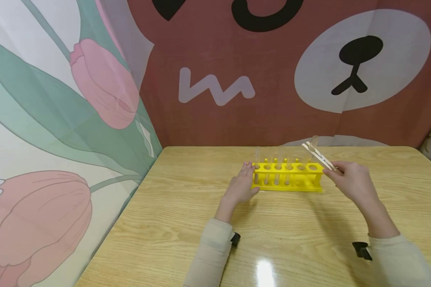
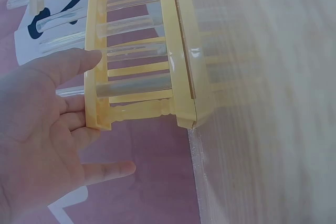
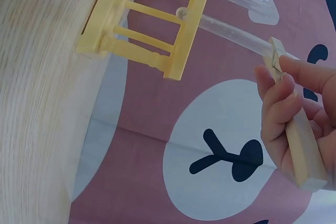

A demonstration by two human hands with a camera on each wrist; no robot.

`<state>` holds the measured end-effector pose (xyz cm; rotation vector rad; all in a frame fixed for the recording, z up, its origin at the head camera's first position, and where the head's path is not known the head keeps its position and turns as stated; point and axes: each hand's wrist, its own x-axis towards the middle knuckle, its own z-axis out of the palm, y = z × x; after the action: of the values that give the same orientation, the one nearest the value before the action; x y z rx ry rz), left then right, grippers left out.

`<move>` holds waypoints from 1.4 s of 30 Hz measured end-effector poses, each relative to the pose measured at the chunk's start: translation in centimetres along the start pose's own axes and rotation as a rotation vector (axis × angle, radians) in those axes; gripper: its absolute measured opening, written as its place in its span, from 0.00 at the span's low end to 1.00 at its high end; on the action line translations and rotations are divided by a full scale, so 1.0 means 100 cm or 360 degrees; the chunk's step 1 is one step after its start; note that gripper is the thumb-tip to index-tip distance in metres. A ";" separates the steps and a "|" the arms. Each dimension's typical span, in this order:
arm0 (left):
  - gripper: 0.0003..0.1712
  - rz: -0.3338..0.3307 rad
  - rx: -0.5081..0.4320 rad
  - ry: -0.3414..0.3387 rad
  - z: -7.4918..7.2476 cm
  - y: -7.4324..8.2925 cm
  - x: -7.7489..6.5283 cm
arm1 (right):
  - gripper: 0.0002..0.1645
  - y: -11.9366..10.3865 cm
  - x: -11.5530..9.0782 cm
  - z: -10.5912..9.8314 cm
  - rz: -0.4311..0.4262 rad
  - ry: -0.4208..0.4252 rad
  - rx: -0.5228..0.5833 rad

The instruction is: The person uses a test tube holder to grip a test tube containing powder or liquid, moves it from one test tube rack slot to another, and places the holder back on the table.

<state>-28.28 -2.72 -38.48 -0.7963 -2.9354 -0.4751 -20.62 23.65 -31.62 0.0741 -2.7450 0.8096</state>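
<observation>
A yellow test tube rack (image 1: 287, 189) stands on the table, with several clear test tubes (image 2: 134, 85) upright in its left holes. At its left end, my left hand (image 1: 241, 186) grips the top plate between thumb and fingers, the little finger sticking out. My right hand (image 1: 355, 183), off the rack's right end, holds a wooden test tube clamp (image 3: 304, 150). The clamp's tips are closed near the mouth of another clear test tube (image 3: 231, 32). This tube slants, and its rounded bottom is at a hole in the rack's top plate on the right side.
The wood-grain table (image 1: 158, 223) reaches back to a printed cloth (image 1: 215, 123) behind the rack. Another cloth with tulips (image 1: 104, 87) hangs along the left side. Black camera mounts (image 1: 362, 250) sit at both wrists.
</observation>
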 end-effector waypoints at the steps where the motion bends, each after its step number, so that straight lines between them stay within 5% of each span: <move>1: 0.37 0.0000 0.0002 0.0000 0.000 0.000 0.000 | 0.27 0.000 0.000 -0.001 0.0006 -0.0002 -0.0001; 42: 0.36 0.0017 0.0002 0.0013 0.003 -0.003 0.000 | 0.29 -0.005 -0.007 -0.012 -0.0010 0.0090 0.0002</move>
<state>-28.41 -2.88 -38.80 -0.8076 -2.9222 -0.4743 -19.63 23.88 -30.59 0.0593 -2.6901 0.7994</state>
